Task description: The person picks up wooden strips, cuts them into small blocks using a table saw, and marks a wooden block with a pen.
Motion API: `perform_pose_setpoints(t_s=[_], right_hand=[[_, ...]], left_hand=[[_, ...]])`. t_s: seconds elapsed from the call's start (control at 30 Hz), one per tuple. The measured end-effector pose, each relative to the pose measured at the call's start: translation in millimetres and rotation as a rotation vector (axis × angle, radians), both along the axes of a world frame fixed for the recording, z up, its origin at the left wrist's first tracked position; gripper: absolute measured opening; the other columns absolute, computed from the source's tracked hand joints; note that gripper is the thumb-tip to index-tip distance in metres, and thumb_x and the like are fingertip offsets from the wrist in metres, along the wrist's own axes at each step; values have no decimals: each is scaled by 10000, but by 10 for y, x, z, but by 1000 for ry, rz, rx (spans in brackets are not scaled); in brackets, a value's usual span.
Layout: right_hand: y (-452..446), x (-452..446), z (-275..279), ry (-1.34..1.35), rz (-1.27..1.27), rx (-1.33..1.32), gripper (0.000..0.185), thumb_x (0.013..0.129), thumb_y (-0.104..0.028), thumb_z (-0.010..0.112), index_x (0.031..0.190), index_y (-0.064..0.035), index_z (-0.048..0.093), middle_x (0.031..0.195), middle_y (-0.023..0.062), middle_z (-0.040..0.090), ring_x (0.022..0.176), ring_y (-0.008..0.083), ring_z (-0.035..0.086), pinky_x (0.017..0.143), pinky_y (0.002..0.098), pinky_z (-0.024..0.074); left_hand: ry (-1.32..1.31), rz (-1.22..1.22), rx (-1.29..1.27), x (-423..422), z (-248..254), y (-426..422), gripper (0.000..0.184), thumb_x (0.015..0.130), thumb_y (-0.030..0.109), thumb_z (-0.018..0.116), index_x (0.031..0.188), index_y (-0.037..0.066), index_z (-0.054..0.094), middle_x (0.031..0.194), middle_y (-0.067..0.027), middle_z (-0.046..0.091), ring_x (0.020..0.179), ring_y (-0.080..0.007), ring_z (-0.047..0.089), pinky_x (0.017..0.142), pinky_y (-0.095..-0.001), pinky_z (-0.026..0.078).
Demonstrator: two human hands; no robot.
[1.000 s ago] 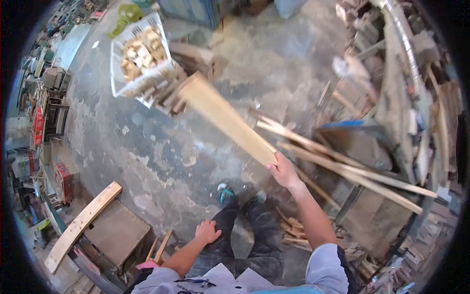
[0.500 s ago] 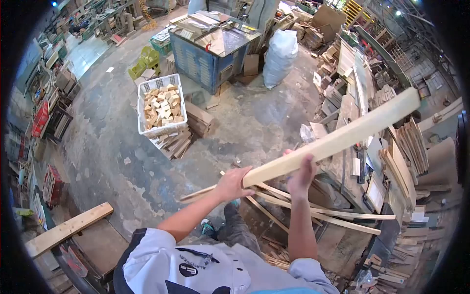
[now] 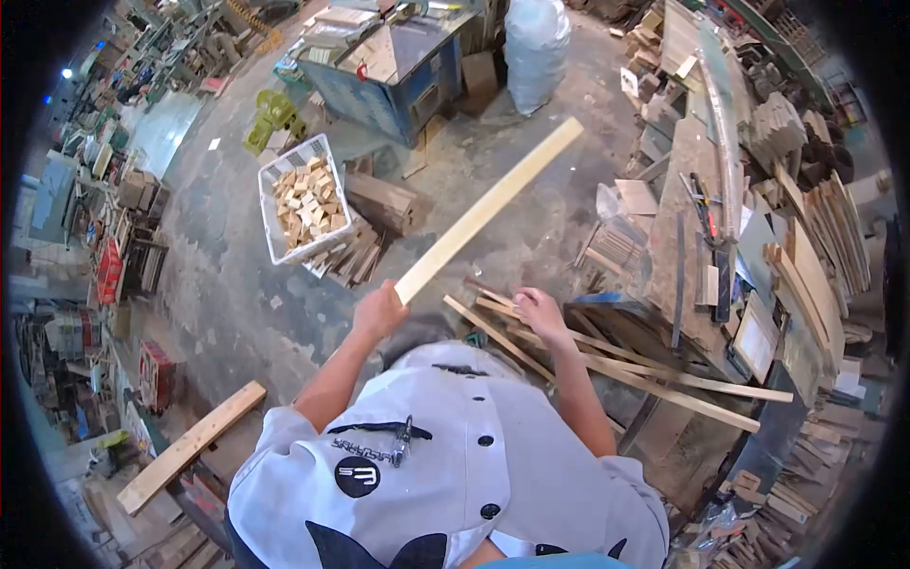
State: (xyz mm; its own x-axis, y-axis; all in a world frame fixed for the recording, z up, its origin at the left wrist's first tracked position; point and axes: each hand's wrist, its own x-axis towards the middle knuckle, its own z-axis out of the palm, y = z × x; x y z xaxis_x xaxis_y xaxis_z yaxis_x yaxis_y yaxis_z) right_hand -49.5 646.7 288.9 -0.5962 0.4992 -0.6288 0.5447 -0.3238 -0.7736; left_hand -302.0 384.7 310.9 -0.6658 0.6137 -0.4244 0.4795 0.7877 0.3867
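Note:
A long pale wooden board [image 3: 493, 209] slants up and to the right from my left hand [image 3: 381, 311], whose fingers are wrapped round its lower end. My right hand [image 3: 540, 313] is apart from the board, with its fingers curled in; whether something small is in them cannot be made out. Below and beside my right hand, several long thin wooden strips [image 3: 664, 381] lie crossed over each other. The board's far end hangs free over the floor.
A white crate [image 3: 268, 213] of small wood blocks stands on stacked pieces ahead left. Beyond it are a blue metal cabinet [image 3: 379, 104] and a pale sack [image 3: 536, 57]. A bench with tools [image 3: 682, 237] is at right; a thick plank [image 3: 194, 444] lies lower left.
My right hand has come off the board and moved down and left. My left hand has shifted left and up, and the board points more steeply forward.

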Motion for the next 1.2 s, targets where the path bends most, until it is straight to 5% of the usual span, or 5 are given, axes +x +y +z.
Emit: perform_pose_setpoints(t_s=[0.3, 0.6, 0.77, 1.0, 1.2], right_hand=[[354, 175, -1054, -168, -425, -244, 230, 1063, -211, 607, 1213, -41, 650, 894, 11, 651, 649, 84, 570, 525, 235, 435], [2265, -1386, -2216, 156, -325, -393, 150, 1077, -242, 601, 1101, -101, 646, 888, 43, 668, 681, 130, 608, 540, 301, 474], [3159, -3531, -1074, 78, -207, -62, 244, 1072, -302, 606, 1174, -89, 672, 895, 21, 685, 747, 106, 631, 612, 278, 489], [4117, -5864, -1421, 97, -127, -372, 285, 1089, -296, 576, 1287, -98, 627, 1128, 44, 736, 950, 170, 701, 890, 383, 565], [4516, -7637, -2428, 83, -107, -515, 166, 1076, -315, 595, 1130, -159, 609, 992, -8, 688, 912, 157, 692, 881, 385, 559]], left_hand=[[-69, 211, -101, -809, -676, 15, 542, 786, 346, 735, 1150, -43, 631, 1012, -322, 739, 978, -499, 721, 891, -568, 575], [-215, 344, -125, -2303, -2197, 128, 518, 755, 382, 824, 1123, 24, 754, 1019, -271, 767, 1027, -444, 742, 881, -514, 588], [-322, 506, 208, -2705, -1775, 406, 305, 788, 189, 827, 1026, 8, 769, 976, -190, 786, 933, -303, 767, 813, -419, 594], [-321, 834, 468, -2942, -1393, 1179, 270, 788, 157, 836, 983, -3, 739, 933, -86, 758, 885, -203, 719, 810, -381, 569], [-299, 1279, 375, -2801, -879, 2157, 119, 827, 109, 796, 867, 34, 713, 854, -33, 694, 836, -157, 665, 783, -351, 532]])
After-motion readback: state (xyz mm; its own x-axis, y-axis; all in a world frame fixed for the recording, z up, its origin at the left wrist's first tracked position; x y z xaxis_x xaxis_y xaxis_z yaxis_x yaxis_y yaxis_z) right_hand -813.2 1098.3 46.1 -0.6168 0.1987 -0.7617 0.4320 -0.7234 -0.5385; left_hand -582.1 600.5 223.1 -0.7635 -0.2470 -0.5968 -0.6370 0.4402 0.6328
